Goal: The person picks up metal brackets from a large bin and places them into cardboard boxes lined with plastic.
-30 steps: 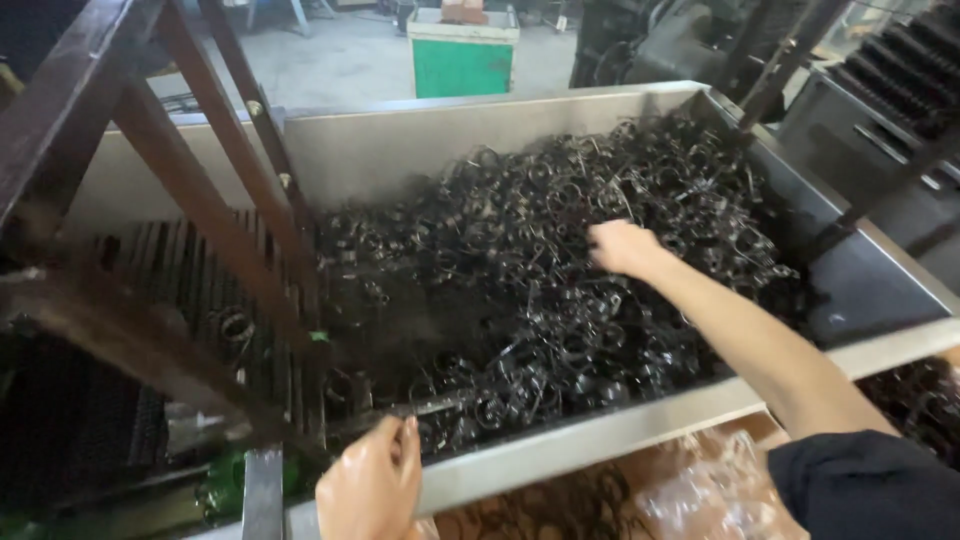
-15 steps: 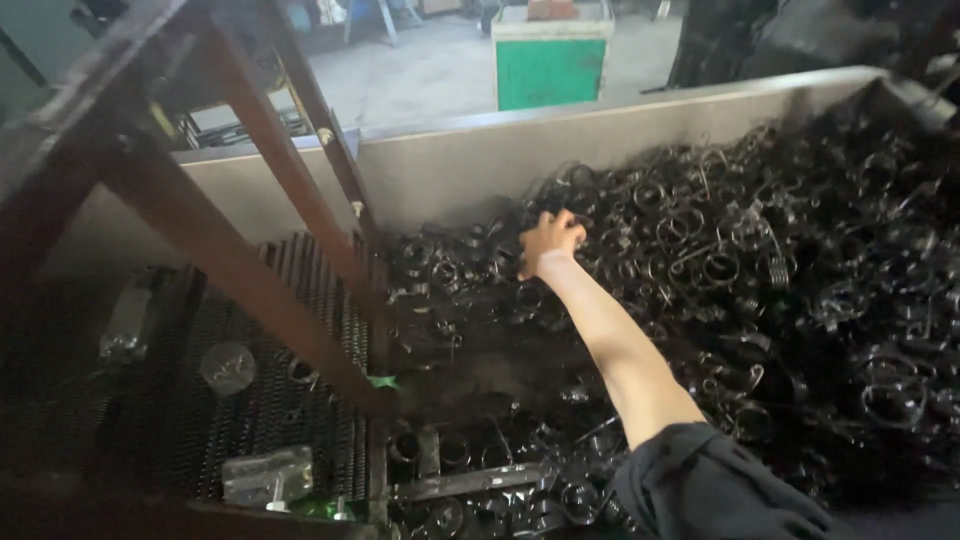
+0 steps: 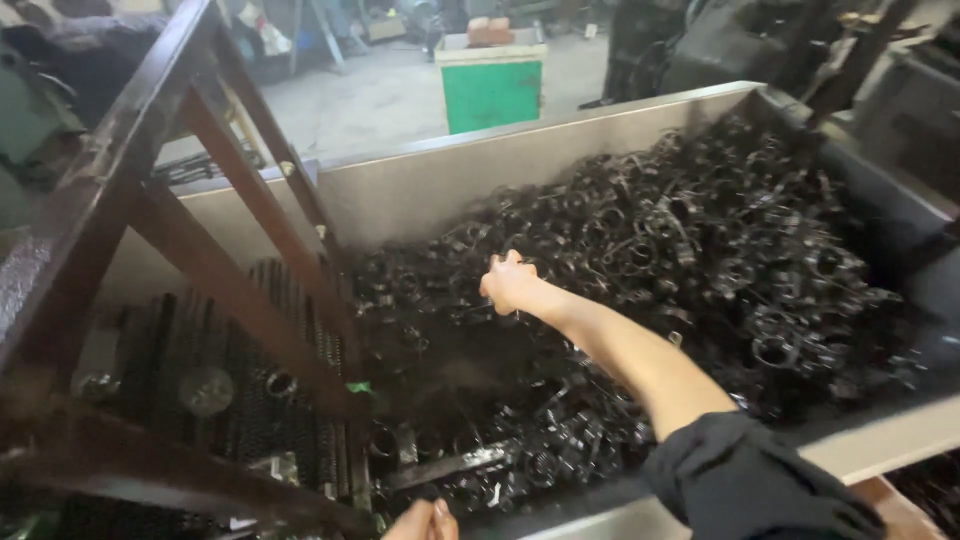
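Right now the right hand (image 3: pixel 512 283) reaches into the metal bin (image 3: pixel 420 195), its grip curled onto the pile of black metal rings (image 3: pixel 700 250), dark, glossy and tangled, with no shared direction. By the bin's near edge, the left hand (image 3: pixel 422 521) barely shows; its grip I cannot tell.

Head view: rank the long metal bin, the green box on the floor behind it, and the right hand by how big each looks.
1. Long grey metal bin, spanning most of the frame.
2. Green box; it stands farther off, so it looks smaller than it is.
3. Right hand, reaching into the heap of black metal rings.
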